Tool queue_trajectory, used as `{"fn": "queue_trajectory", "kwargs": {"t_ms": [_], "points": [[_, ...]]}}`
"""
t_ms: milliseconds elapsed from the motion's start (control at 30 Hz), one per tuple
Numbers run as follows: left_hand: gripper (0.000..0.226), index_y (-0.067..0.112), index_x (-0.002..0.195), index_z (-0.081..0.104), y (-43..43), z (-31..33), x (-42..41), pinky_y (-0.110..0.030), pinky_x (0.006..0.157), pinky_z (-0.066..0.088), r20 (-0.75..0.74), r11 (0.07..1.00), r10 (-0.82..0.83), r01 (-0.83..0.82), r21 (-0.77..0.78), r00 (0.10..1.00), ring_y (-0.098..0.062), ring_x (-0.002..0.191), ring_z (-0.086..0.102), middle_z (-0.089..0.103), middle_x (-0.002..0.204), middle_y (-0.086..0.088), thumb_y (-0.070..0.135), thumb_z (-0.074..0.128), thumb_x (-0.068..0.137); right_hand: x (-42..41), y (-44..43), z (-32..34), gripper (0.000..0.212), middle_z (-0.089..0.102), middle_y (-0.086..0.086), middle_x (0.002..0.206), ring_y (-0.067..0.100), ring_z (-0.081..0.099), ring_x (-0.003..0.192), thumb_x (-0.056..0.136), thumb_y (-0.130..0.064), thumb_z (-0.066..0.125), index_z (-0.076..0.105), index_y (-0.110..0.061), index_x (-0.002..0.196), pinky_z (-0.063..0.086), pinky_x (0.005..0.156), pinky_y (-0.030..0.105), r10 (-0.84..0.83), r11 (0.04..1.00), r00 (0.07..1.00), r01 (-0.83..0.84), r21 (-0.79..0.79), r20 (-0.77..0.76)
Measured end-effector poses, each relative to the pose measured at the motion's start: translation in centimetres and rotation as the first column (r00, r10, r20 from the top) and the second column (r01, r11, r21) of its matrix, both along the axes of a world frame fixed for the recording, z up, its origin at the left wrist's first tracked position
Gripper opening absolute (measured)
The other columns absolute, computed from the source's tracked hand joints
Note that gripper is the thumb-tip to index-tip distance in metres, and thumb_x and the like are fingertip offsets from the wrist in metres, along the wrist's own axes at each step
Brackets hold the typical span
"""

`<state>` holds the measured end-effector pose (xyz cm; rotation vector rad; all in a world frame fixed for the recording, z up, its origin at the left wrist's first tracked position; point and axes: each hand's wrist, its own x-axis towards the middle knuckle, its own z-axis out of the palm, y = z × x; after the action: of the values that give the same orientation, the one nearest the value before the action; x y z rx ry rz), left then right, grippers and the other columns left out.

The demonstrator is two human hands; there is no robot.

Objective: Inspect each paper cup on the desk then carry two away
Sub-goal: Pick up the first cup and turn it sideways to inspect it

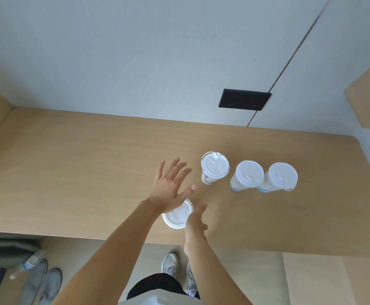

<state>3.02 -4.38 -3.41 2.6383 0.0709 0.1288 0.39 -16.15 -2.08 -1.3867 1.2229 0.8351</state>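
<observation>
Four lidded paper cups on the desk [69, 155]: three in a far-right row [214, 167], one near cup [177, 216] at the front edge. Left hand [170, 186] hovers spread above it; right hand [196, 219] open alongside, neither gripping, apparently positioned to lift it for inspection.

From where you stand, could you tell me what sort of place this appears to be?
Probably an office or study nook. A built-in light wooden desk sits in an alcove against a plain pale wall, with a black socket panel just above it and four lidded white paper takeaway cups standing on top.
</observation>
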Motion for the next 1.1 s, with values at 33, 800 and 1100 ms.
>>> {"fn": "queue_trajectory", "kwargs": {"t_ms": [33,800,1100], "points": [[0.078,0.017,0.138,0.061,0.1,0.2,-0.2,-0.068,0.120,0.020,0.036,1.000,0.010,-0.010,0.012,0.999,-0.030,0.152,0.036,0.056,0.149,-0.005,0.072,0.020,0.099,0.1,-0.3,-0.1,0.115,0.003,0.015,0.175,0.041,0.010,0.160,0.085,-0.093,0.031,0.007,-0.017,0.168,0.006,0.128,0.056,0.020,1.000,1.000,-0.020,-0.002,0.020],[0.084,0.030,0.147,0.045,-2.6,-0.2,-4.4,-0.063,0.124,0.007,-0.293,0.798,0.554,-0.597,-0.080,0.779,-0.027,0.156,0.018,0.041,0.158,0.001,0.075,0.005,0.089,2.6,1.6,-1.3,0.075,0.066,0.015,0.131,0.037,0.059,0.126,0.099,-0.074,0.029,0.055,-0.015,0.137,0.044,0.105,0.050,0.518,0.822,0.749,-0.300,-0.485,0.414],[0.079,0.015,0.138,0.060,1.2,0.6,-4.4,-0.060,0.122,0.023,0.041,0.923,0.287,-0.265,-0.280,0.957,-0.028,0.152,0.034,0.054,0.150,-0.004,0.069,0.015,0.101,1.1,-0.3,1.5,0.077,0.052,0.016,0.153,0.037,0.052,0.134,0.104,-0.069,0.029,0.037,-0.014,0.157,0.039,0.106,0.045,0.286,0.955,0.870,-0.223,-0.197,0.401]]}}
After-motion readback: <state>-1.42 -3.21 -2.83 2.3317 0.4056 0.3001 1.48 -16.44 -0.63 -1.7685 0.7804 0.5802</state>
